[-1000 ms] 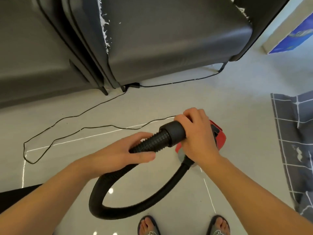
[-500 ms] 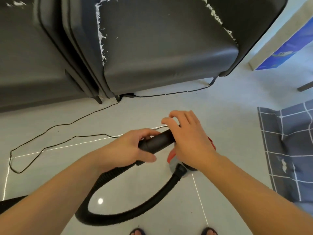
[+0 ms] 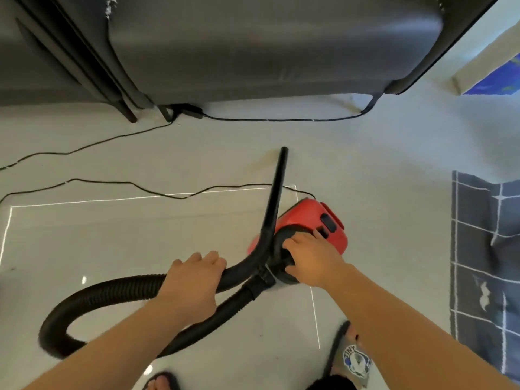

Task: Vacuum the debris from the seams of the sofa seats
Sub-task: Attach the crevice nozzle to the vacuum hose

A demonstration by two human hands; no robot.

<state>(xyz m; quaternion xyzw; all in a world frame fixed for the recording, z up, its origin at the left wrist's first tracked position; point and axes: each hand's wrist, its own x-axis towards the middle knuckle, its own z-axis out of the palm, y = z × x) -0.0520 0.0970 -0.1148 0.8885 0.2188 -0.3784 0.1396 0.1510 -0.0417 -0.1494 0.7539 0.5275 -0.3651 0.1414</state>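
Observation:
A small red vacuum cleaner sits on the pale floor in front of a dark grey sofa. Its black ribbed hose loops left and ends in a curved wand with a narrow nozzle pointing toward the sofa. My left hand grips the hose where it meets the wand. My right hand rests on the black front cap of the vacuum, fingers curled over it. White debris shows along the seam at the sofa's top left.
A thin black power cord snakes across the floor from the vacuum to a plug under the sofa. A dark checked rug lies at the right. My sandalled feet stand at the bottom edge.
The view dropped toward the floor. My right hand left the hose end and now lies on the vacuum body. The long wand now extends from the hose, and my left hand holds closer to it.

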